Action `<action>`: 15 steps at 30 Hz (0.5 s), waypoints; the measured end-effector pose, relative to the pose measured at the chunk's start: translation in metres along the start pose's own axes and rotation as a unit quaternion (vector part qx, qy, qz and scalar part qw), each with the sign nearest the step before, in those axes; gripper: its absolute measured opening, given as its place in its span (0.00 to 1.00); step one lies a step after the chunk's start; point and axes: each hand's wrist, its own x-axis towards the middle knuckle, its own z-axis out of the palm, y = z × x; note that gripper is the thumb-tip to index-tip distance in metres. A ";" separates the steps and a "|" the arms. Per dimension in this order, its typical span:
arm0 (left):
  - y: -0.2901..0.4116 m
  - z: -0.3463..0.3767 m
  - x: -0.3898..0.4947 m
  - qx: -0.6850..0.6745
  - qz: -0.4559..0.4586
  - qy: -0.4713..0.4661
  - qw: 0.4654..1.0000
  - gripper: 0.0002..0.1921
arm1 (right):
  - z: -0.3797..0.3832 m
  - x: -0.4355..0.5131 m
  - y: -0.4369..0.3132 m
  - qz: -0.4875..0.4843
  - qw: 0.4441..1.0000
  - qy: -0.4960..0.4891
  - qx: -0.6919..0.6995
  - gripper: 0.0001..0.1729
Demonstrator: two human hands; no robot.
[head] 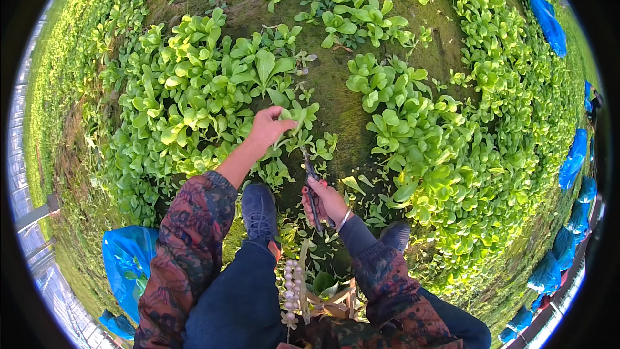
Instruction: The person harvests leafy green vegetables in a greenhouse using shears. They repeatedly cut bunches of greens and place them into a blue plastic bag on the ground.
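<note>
My left hand (270, 126) pinches a small leafy green plant (301, 115) between thumb and fingers, just above the bed. To its lower right, my right hand (325, 202) grips the handles of dark pruning shears (310, 167) with red parts. Their narrow tips point up the view among low leaves close to the soil; whether the blades are apart cannot be told. Dense rosettes of leafy greens (193, 77) spread to the left of my hands, and another patch of leafy greens (436, 140) grows on the right. Mossy soil (341, 102) shows between the two patches.
An open blue plastic bag (127, 257) holding some leaves stands at lower left, near my left sleeve. My shoes (259, 211) rest among cut leaves. Several filled blue bags (545, 271) line the right edge. A string of pale beads (291, 286) hangs between my legs.
</note>
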 end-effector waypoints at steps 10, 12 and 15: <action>0.041 0.009 0.017 0.042 -0.058 -0.016 0.997 0.25 | -0.014 0.034 -0.047 -0.017 1.000 0.004 0.003 0.29; 0.034 0.016 0.024 0.115 -0.020 0.006 0.993 0.25 | -0.010 0.038 -0.053 -0.016 1.000 0.003 -0.006 0.29; 0.029 0.020 0.031 0.193 0.027 0.024 0.981 0.18 | -0.003 0.042 -0.059 -0.019 1.000 0.018 0.006 0.28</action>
